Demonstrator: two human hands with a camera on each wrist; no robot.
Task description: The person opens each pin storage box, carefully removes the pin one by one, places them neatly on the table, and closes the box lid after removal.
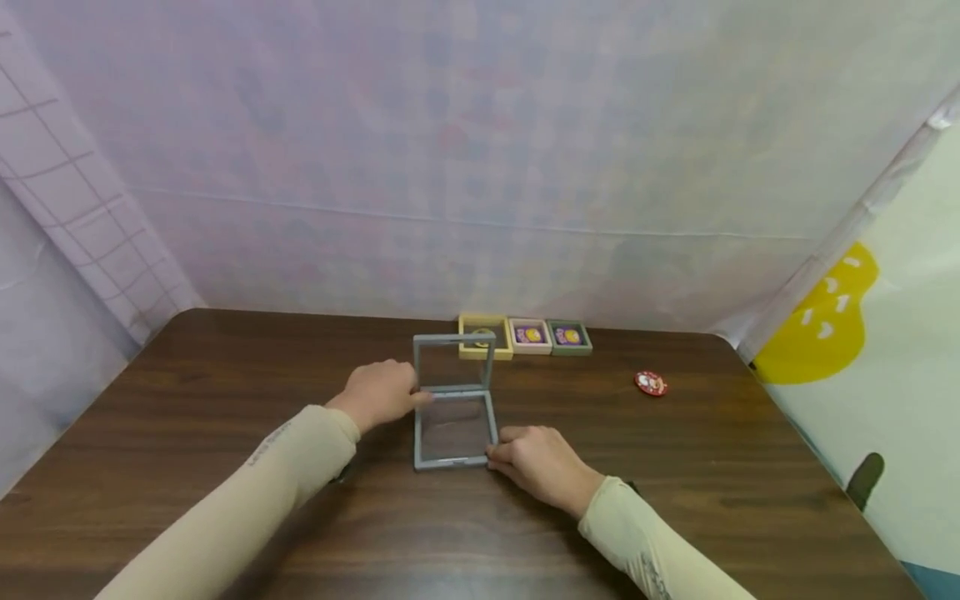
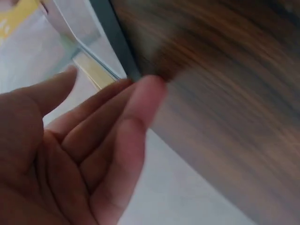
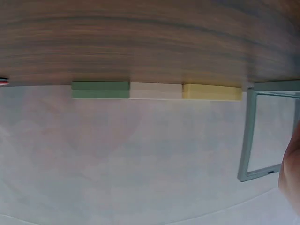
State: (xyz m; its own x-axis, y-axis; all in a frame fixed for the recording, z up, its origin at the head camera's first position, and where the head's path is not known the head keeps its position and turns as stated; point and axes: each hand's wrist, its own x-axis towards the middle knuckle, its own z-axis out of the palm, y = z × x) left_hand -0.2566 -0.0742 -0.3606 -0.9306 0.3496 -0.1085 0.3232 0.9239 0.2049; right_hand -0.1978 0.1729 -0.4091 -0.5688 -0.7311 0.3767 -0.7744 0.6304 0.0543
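Observation:
A grey hinged display frame (image 1: 455,462) with clear film panes stands opened on the table, one half lying flat and the other upright at the back. My left hand (image 1: 381,392) is at the frame's left side by the hinge. In the left wrist view its fingers (image 2: 140,108) are loosely bent, fingertips right at the grey edge, and the thumb stands apart. At the front right corner of the flat half, my right hand (image 1: 542,465) pinches the frame between thumb and fingers. Only a bit of that hand shows in the right wrist view.
Behind the frame, a yellow box (image 1: 486,354), a pale pink box (image 1: 531,349) and a green box (image 1: 572,351) sit in a row near the back edge. A round red badge (image 1: 651,383) lies at the right on the brown wooden table (image 1: 720,467). A cloth curtain hangs behind.

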